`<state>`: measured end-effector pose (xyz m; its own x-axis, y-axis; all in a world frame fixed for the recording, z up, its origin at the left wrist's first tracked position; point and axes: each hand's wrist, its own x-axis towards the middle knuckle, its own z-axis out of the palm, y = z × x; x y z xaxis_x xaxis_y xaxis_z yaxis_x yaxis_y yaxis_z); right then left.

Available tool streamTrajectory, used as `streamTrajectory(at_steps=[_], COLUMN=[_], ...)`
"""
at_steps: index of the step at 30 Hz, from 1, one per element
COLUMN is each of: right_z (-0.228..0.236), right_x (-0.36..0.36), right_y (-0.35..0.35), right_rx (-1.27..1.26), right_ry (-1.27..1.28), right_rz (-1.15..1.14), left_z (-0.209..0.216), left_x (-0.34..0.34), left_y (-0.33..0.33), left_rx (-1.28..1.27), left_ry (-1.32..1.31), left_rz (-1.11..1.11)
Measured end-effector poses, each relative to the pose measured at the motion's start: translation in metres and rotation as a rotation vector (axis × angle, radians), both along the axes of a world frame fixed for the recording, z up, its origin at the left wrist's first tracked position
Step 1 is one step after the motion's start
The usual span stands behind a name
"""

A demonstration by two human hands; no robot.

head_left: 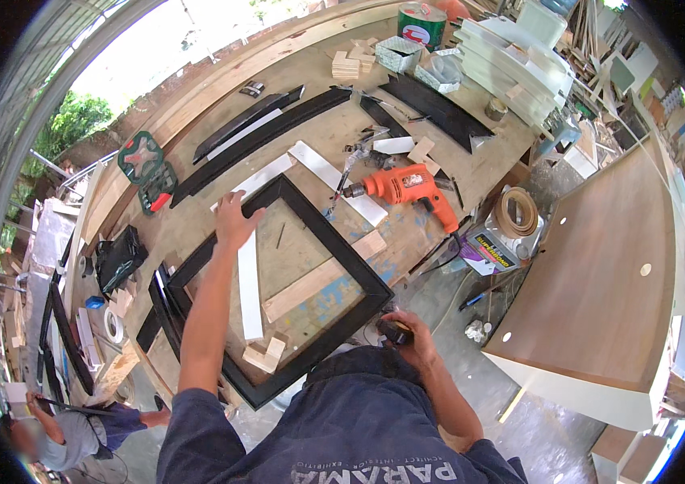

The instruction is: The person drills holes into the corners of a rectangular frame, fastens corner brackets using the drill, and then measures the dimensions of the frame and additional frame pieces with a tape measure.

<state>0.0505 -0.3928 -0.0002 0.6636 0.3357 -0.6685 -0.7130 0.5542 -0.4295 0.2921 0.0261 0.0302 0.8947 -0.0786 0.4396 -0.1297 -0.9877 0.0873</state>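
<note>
Taking the clock from the centre of a black rectangular moulded frame (332,239) lying on the wooden tabletop (471,187), an orange-and-black power drill (400,185) sat just outside at two o'clock. Long black mouldings (266,147) lay near twelve; a black plastic bag (121,258) lay at nine. Three long white flat strips (250,282) lay in or beside the frame, one of them running through its opening near a pale board (326,278).

The left hand, fingers spread, rested at eleven on the frame's side; whether it gripped could not be told. The right hand (415,343), at four, was curled around a small dark object (393,331).

At ten, an open green plastic case (144,179) held a red item. At one, two patterned boxes (397,60) stood by a green tin (421,24); the right-hand box contained clear plastic.
</note>
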Motion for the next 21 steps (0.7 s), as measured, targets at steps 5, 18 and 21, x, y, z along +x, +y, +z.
streamTrajectory(at_steps=[5, 18, 21], right_z=[0.050, 0.065, 0.057], right_x=[-0.015, -0.005, -0.015], right_y=[0.004, 0.000, -0.025], right_rx=[-0.237, -0.911, -1.079], right_ry=[-0.354, -0.576, -0.525], right_rz=[-0.074, 0.052, 0.105], left_z=[0.039, 0.012, 0.013], left_x=[-0.079, -0.140, -0.096], left_y=[-0.149, -0.226, -0.199], left_rx=[-0.742, -1.454, -1.208], left_ry=[0.511, 1.333, 1.171], left_rz=[-0.516, -0.494, -0.499])
